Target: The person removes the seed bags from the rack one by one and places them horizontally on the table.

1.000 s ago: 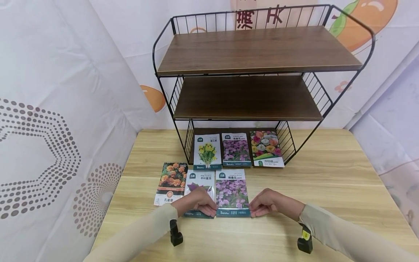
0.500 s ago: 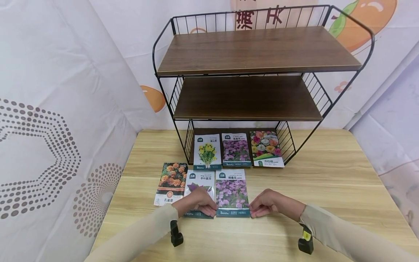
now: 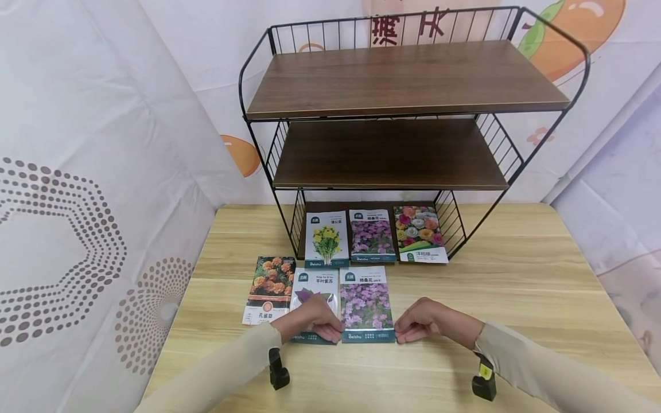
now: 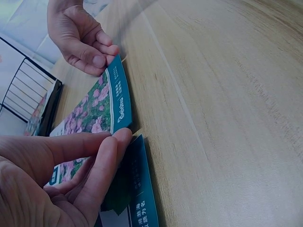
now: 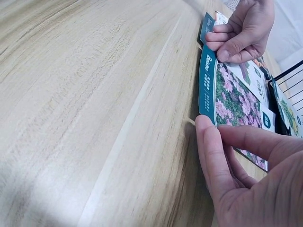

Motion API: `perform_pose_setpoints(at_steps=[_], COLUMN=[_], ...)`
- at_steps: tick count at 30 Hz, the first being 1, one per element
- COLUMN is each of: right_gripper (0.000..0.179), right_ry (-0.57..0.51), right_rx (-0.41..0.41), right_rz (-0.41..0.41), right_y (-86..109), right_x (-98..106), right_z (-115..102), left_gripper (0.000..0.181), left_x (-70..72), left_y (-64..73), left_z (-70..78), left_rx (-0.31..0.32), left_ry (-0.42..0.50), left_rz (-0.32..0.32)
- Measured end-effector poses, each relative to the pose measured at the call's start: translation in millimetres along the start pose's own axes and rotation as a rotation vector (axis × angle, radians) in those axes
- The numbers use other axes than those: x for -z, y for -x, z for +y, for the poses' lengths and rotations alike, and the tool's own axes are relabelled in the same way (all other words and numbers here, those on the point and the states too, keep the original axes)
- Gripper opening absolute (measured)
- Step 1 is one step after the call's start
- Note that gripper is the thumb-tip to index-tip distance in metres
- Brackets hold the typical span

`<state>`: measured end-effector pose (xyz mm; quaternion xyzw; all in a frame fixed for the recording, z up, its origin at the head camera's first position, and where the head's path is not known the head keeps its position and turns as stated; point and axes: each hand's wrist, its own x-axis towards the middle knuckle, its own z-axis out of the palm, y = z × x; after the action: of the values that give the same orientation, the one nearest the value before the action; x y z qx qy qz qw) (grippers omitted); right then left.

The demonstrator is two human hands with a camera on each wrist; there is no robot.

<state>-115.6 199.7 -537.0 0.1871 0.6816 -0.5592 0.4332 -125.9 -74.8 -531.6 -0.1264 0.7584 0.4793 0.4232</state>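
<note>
Gripped the nearer purple-flowered packet (image 3: 366,304) on the desk (image 3: 413,378), in front of the rack (image 3: 389,152), pinching its near corners with the fingers (image 4: 102,170) of left hand (image 3: 315,318) and right hand (image 3: 420,318). Saw that pinch clearly only in the wrist views; saw all five other packets (image 3: 326,238) together only from the head view. Angled both hands inward.

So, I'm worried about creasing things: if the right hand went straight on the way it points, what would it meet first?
The front purple-flower packet, whose corner its fingers touch; beyond it, the left hand seems in line, though height is hard to judge.
</note>
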Motion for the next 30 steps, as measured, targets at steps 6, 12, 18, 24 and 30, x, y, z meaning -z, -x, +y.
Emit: perform_pose_setpoints(at_steps=[6, 12, 18, 24, 30], right_gripper=[0.015, 0.014, 0.016, 0.019, 0.025], right_ry=[-0.001, 0.010, 0.027, 0.007, -0.041], right_rx=[-0.004, -0.005, -0.005, -0.010, 0.002], right_rz=[0.003, -0.005, -0.002, -0.013, -0.034], right_y=[1.2, 2.4, 4.5, 5.1, 4.1], right_x=[0, 1, 2, 3, 1], right_z=[-1, -1, -5, -13, -27], left_gripper=[0.011, 0.010, 0.009, 0.010, 0.009], left_x=[-1.0, -0.7, 0.4, 3.0, 11.0], left_y=[-0.4, 1.7, 4.4, 7.1, 8.7], left_z=[-0.5, 0.7, 3.4, 8.0, 13.5], left_rx=[0.008, 0.007, 0.017, 0.025, -0.002], left_ry=[0.002, -0.004, -0.007, -0.007, 0.025], left_rz=[0.008, 0.008, 0.007, 0.006, 0.015])
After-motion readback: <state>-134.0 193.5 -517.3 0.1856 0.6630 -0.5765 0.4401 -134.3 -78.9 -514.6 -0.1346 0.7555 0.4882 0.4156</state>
